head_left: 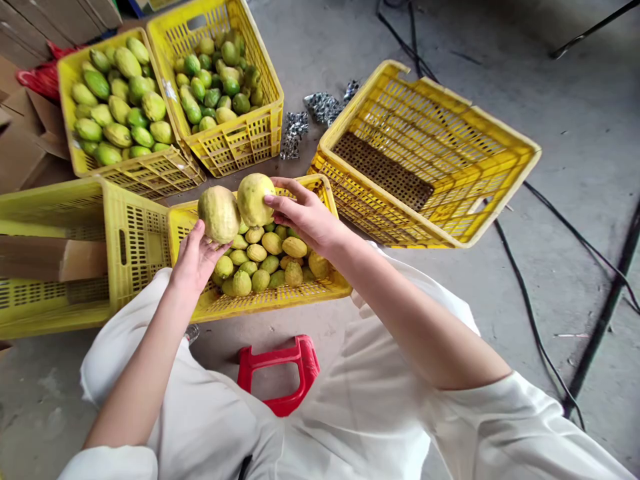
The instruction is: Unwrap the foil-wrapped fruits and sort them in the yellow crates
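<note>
My left hand (197, 261) holds a ribbed yellow-green lemon (219, 214) up on its fingertips. Beside it, my right hand (307, 212) grips a smoother, paler lemon (255, 200) between thumb and fingers. The two fruits are side by side, touching or nearly so. Below both hands stands a yellow crate (260, 305) between my knees, with many small yellow-green lemons (273, 243) lying in its bottom. The held fruits hide part of that crate's far side.
Two yellow crates, one at far left (173, 167) and one beside it (273, 123), hold greener fruit. An open crate (450, 120) stands at right. Another crate (137, 247), at left, contains cardboard (83, 259). A red stool (293, 405) is under me. Cables (520, 280) cross the floor.
</note>
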The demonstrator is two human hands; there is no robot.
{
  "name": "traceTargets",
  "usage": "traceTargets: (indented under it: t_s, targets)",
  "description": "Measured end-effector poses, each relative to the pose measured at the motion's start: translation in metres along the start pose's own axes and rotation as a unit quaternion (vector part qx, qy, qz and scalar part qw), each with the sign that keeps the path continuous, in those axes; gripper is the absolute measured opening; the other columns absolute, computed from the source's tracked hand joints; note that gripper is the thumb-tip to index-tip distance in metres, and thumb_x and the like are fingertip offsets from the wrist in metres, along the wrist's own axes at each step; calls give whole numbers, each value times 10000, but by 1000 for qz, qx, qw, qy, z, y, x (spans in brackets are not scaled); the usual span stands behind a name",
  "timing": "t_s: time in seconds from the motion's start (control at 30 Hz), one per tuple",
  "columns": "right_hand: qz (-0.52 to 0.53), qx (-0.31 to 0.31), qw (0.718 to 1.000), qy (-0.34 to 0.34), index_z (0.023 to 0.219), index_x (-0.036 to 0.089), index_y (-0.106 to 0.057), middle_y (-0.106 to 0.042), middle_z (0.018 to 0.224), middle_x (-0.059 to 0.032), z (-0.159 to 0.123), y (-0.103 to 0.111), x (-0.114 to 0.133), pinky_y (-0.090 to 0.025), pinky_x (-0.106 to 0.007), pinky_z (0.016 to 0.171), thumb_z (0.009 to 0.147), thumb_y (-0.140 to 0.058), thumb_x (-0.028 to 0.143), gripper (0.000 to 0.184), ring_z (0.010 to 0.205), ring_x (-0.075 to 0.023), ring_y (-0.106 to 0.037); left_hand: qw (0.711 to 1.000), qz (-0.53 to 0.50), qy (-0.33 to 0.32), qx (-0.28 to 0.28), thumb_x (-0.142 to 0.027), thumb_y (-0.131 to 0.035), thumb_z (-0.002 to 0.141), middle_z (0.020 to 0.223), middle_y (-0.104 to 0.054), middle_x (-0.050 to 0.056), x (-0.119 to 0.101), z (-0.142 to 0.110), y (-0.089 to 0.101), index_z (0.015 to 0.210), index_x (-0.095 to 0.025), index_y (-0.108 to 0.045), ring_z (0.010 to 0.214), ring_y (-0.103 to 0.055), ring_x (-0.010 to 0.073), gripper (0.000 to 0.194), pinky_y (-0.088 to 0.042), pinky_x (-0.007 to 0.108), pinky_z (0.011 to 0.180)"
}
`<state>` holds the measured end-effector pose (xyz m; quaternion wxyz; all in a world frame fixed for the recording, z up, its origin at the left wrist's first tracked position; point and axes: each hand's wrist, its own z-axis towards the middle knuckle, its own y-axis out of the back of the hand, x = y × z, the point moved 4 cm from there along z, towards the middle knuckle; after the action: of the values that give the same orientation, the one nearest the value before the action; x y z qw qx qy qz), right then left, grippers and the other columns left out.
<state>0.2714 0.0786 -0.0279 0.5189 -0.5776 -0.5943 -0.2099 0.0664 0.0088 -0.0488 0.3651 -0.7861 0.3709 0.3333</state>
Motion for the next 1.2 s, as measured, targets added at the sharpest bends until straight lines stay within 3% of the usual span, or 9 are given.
traceTargets:
  t_s: [0.2, 0.33, 0.5, 0.8, 1.03, 1.2]
  targets:
    - [14, 4, 1000, 0, 1159, 255, -673, -729, 1085, -27, 0, -1, 5, -563, -391, 980, 710, -810, 495, 527, 1065, -215, -672, 999, 5, -36, -6, -408, -886, 707, 1103, -766, 28, -9, -6, -6, 1026, -291, -670, 1222, -665, 272, 402, -592, 363, 949]
    - [23, 10, 1000, 4, 1094, 230, -688, -742, 1058, -43, -4, -3, 5, -557, -406, 1005, 630, -888, 494, 570, 1094, -241, -676, 999, 8, -33, 4, -382, -900, 688, 1102, -769, 32, -10, -12, -10, 966, -280, -663, 1245, -656, 286, 379, -589, 357, 962]
    - [3, 2, 1000, -28, 1042, 209, -680, -733, 986, -52, -4, -2, 1, -570, -412, 956, 555, -934, 509, 626, 1049, -252, -685, 999, 7, -35, 19, -324, -922, 648, 1122, -773, 40, -7, -13, -10, 1030, -260, -657, 1238, -668, 285, 470, -603, 350, 954]
    - [-2, -28, 999, -29, 990, 206, -655, -710, 1094, -44, -1, 6, 1, -556, -351, 932, 575, -911, 464, 551, 1069, -217, -650, 1000, -6, -10, -8, -324, -794, 759, 1046, -784, 34, -4, -3, 1, 979, -230, -680, 1039, -734, 243, 265, -638, 337, 862]
    - [16, -6, 999, -43, 933, 193, -673, -710, 1076, -68, 1, 2, -1, -598, -387, 960, 628, -895, 408, 434, 1073, -230, -669, 999, 19, 19, -38, -385, -757, 776, 1090, -770, 52, -3, 0, 6, 957, -236, -655, 1241, -659, 299, 255, -609, 433, 977]
    - [15, -6, 999, -45, 912, 191, -675, -723, 1045, -69, 0, 0, -2, -609, -396, 970, 617, -922, 397, 437, 1058, -242, -689, 999, 32, 7, -8, -433, -828, 743, 1157, -763, 49, -5, -7, -4, 955, -235, -672, 1390, -551, 323, 330, -608, 404, 983]
